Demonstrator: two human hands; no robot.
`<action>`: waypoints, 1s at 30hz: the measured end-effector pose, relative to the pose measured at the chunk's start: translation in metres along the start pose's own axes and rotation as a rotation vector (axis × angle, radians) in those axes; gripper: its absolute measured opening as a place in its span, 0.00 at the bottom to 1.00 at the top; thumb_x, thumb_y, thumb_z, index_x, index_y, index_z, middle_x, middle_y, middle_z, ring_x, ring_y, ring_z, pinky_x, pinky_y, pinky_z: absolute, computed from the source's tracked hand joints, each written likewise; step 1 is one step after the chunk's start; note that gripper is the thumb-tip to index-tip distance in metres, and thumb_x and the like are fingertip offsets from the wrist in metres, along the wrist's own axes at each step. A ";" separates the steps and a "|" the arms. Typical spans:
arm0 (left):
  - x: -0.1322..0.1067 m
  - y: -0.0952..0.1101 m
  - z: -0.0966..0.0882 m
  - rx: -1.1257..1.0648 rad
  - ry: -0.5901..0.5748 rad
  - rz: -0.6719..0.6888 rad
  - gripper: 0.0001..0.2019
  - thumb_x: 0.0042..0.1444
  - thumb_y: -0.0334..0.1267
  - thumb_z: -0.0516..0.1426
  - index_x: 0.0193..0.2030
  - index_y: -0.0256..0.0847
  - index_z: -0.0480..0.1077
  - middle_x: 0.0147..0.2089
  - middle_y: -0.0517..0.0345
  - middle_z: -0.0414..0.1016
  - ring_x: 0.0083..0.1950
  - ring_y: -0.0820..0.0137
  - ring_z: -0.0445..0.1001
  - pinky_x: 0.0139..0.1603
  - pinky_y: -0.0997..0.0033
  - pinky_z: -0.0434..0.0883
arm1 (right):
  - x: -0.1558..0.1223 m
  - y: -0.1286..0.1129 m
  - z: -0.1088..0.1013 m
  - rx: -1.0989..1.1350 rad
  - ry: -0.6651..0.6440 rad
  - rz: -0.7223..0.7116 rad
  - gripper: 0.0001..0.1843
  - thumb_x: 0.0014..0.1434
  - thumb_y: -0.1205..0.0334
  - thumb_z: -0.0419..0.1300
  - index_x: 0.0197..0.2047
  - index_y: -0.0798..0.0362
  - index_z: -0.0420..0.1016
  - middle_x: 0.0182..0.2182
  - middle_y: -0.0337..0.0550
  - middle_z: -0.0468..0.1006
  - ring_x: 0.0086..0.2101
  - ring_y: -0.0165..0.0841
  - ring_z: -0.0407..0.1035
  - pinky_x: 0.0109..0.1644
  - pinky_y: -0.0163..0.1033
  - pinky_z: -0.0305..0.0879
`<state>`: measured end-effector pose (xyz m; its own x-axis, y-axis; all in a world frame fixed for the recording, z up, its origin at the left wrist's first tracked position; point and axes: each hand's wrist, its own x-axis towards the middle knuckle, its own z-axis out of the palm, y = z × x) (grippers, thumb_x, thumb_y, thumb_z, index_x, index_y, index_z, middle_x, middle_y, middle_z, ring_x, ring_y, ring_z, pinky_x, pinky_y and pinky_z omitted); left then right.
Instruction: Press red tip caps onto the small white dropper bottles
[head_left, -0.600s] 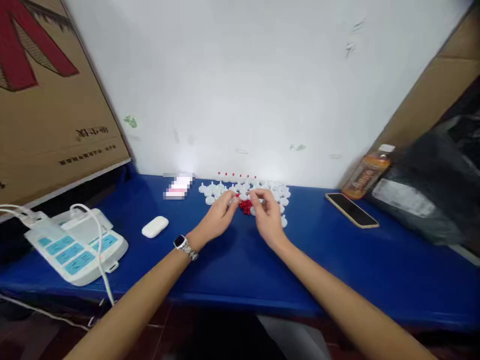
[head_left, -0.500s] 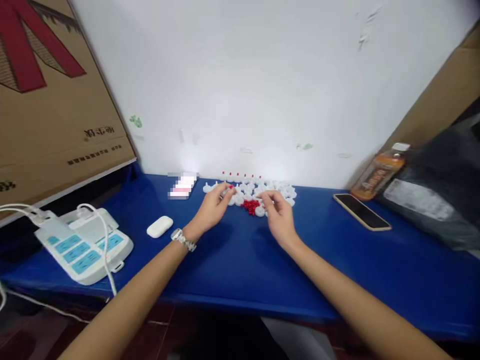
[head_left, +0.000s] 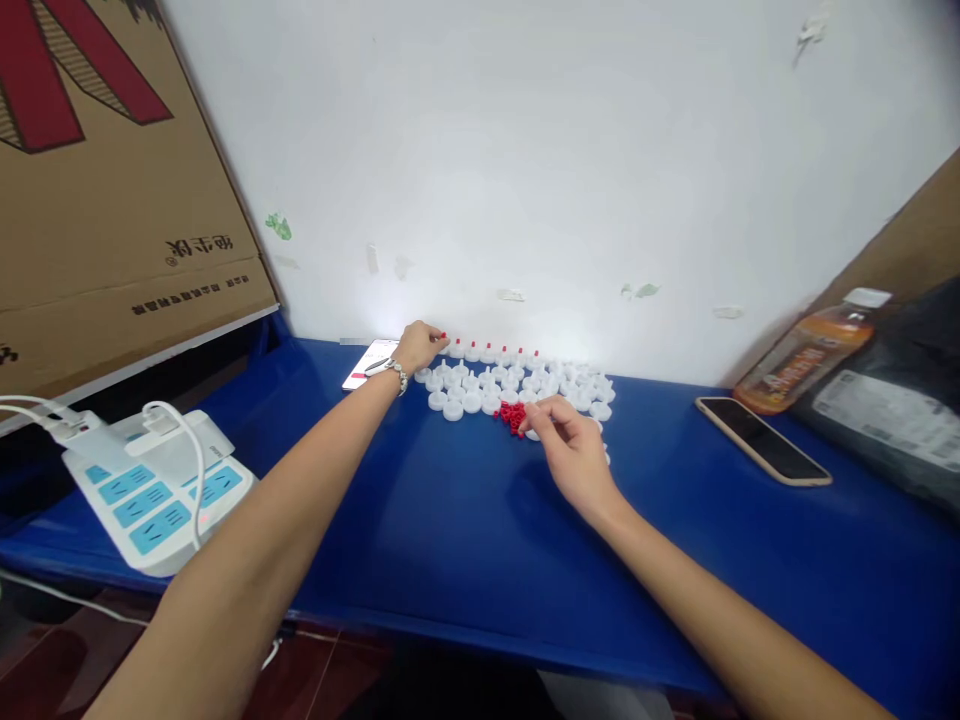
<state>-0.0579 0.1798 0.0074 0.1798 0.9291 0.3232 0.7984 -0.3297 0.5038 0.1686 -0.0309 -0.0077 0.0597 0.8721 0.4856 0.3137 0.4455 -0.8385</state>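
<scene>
At the back by the wall, my left hand (head_left: 418, 348) pinches a white nozzle cap with a red tip (head_left: 443, 337). It is at the left end of a row of similar red-tipped nozzle caps (head_left: 488, 352) standing upright. My right hand (head_left: 566, 445) is closed at the edge of a pile of small red tips (head_left: 511, 414), its thumb and forefinger pinched on one of them. Many white nozzle caps without red tips (head_left: 472, 400) lie between the row and the pile, some partly hidden by my right hand.
On the blue table (head_left: 420, 540), a white power strip (head_left: 161, 500) with cables sits left. A lit phone (head_left: 367, 362) lies behind my left wrist. To the right are a dark-screened phone (head_left: 765, 440), an orange drink bottle (head_left: 814, 350) and a dark package (head_left: 892, 400). A cardboard box (head_left: 127, 200) stands left.
My left hand has carried the red-tipped nozzle cap back and left to the end of the row. My right hand has come to the red pile and closed there. The view has shifted slightly.
</scene>
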 end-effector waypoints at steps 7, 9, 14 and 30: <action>0.023 -0.007 0.020 0.067 -0.024 -0.094 0.08 0.53 0.38 0.61 0.26 0.37 0.75 0.29 0.50 0.76 0.38 0.63 0.74 0.46 0.64 0.69 | -0.006 -0.013 0.000 -0.063 -0.094 -0.045 0.17 0.67 0.53 0.58 0.27 0.50 0.74 0.31 0.41 0.74 0.38 0.35 0.66 0.48 0.43 0.60; 0.024 -0.006 0.020 0.082 -0.029 -0.112 0.06 0.53 0.38 0.61 0.31 0.37 0.76 0.34 0.48 0.78 0.41 0.62 0.75 0.48 0.63 0.71 | -0.007 -0.016 -0.001 -0.074 -0.118 -0.059 0.17 0.67 0.54 0.57 0.28 0.49 0.74 0.31 0.40 0.74 0.37 0.35 0.66 0.48 0.43 0.60; 0.007 0.004 0.008 0.103 -0.004 -0.117 0.13 0.57 0.42 0.59 0.43 0.37 0.76 0.44 0.47 0.80 0.46 0.61 0.76 0.50 0.63 0.72 | -0.007 -0.016 -0.003 -0.098 -0.141 -0.081 0.17 0.67 0.55 0.57 0.28 0.50 0.74 0.29 0.40 0.73 0.36 0.34 0.65 0.46 0.43 0.60; -0.133 0.070 0.006 0.104 -0.003 0.225 0.11 0.63 0.43 0.55 0.41 0.41 0.76 0.42 0.51 0.77 0.48 0.59 0.72 0.52 0.57 0.66 | -0.003 -0.003 -0.004 -0.164 -0.028 -0.036 0.19 0.65 0.50 0.56 0.25 0.50 0.74 0.26 0.40 0.76 0.32 0.35 0.66 0.40 0.41 0.60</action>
<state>-0.0230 0.0344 -0.0049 0.3614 0.8350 0.4150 0.7931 -0.5093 0.3341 0.1717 -0.0352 -0.0057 0.0194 0.8624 0.5059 0.4659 0.4399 -0.7677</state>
